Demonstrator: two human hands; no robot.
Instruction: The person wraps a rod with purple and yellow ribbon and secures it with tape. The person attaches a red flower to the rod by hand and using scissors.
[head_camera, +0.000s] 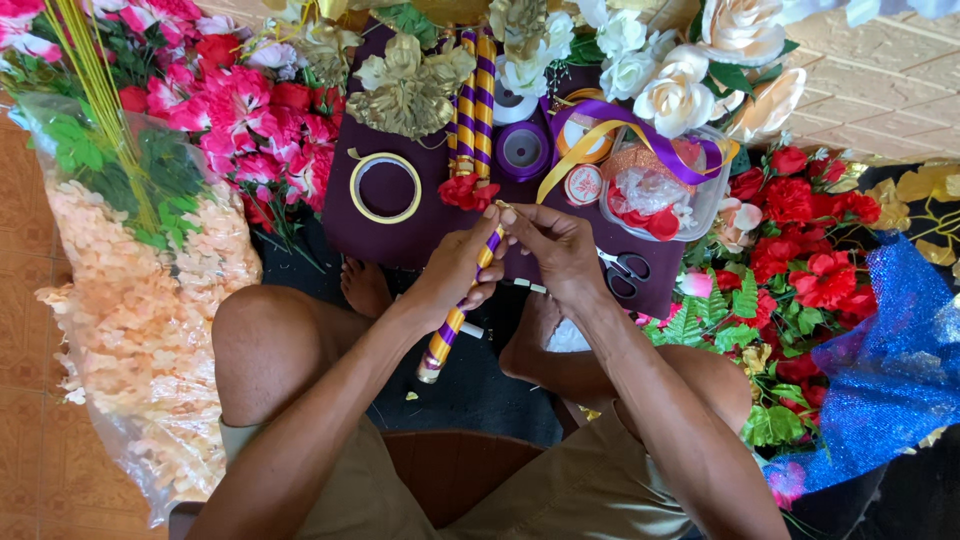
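My left hand (458, 268) grips a stick wrapped in purple and gold ribbon (447, 335) that slants down toward my knee. Fingers of my right hand (555, 250) pinch the stick's upper end, beside a red artificial flower (468, 192). Two finished purple-and-gold sticks (474, 100) stand on the dark maroon board (400, 235) just beyond my hands. I sit cross-legged, and both hands meet above my feet.
A tape roll (385, 187), purple ribbon spool (523, 150), clear box of trimmings (660, 185) and scissors (626, 270) lie on the board. Pink, red and cream artificial flowers surround it. A bag of peach petals (140, 330) sits left; blue mesh (890, 360) right.
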